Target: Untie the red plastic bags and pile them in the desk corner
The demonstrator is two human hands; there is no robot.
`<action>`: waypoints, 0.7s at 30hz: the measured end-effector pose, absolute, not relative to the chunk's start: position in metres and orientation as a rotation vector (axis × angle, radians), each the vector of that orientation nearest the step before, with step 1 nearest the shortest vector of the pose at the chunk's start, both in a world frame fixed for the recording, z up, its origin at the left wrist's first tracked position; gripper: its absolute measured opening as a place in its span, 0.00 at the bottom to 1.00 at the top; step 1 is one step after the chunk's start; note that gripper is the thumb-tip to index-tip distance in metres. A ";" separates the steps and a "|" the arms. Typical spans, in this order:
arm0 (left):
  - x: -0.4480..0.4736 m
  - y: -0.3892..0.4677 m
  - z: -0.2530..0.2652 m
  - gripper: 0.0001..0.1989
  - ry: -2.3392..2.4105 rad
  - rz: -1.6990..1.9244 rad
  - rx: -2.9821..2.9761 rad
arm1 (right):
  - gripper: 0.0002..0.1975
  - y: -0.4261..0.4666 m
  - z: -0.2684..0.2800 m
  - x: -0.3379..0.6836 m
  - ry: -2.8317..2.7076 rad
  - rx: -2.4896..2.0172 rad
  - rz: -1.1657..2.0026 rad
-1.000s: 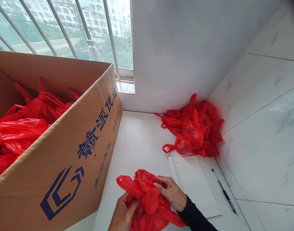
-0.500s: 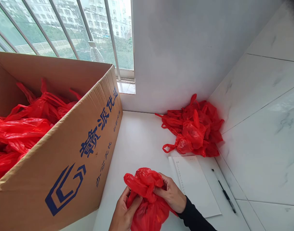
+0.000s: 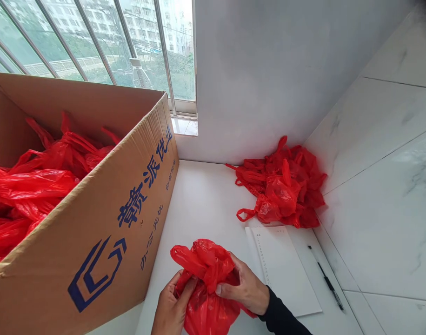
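Observation:
Both hands grip one red plastic bag (image 3: 213, 267), bunched up over the white tabletop near the bottom of the view. My left hand (image 3: 174, 300) pinches its left side between thumb and fingers. On the right side, my right hand (image 3: 246, 286) is closed round the plastic, its thumb lying across the front. A thick loop of the bag sticks out to the upper left. The lower part of the bag hangs below my fingers and runs to the frame's bottom edge. Whether anything is inside it I cannot tell.
At left stands a tall cardboard box (image 3: 129, 223) holding many red plastic bags (image 3: 38, 186). A heap of red bags (image 3: 282, 186) lies in the back right corner. A white notepad (image 3: 286, 274) and a black pen (image 3: 328, 281) lie at right. Behind is a barred window (image 3: 104, 42).
My hands and the bag have shifted slightly left. The bag's loop now reaches further to the upper left, and my right thumb has slid lower across the front.

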State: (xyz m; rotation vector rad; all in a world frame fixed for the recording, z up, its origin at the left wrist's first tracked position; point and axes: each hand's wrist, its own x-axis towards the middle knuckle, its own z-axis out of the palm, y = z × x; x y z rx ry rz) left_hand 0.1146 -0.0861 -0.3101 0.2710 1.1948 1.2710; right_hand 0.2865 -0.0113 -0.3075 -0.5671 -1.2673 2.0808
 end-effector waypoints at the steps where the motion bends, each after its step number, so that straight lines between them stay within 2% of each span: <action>1: 0.115 -0.086 -0.309 0.24 1.202 1.263 0.264 | 0.26 -0.011 -0.308 0.286 -1.273 -0.585 2.076; 6: 0.119 -0.088 -0.310 0.27 1.160 1.246 0.245 | 0.16 -0.010 -0.313 0.284 -1.324 -0.677 1.994; 10: 0.118 -0.088 -0.309 0.33 1.119 1.251 0.176 | 0.18 -0.011 -0.320 0.287 -1.384 -0.719 1.941; 14: 0.113 -0.086 -0.313 0.37 1.169 1.302 0.096 | 0.24 -0.012 -0.330 0.292 -1.282 -0.813 2.067; 17: 0.111 -0.086 -0.318 0.37 1.164 1.350 0.090 | 0.22 -0.012 -0.334 0.292 -1.308 -0.796 2.120; 21: 0.114 -0.089 -0.315 0.37 1.157 1.354 0.132 | 0.22 -0.013 -0.332 0.288 -1.398 -0.758 2.030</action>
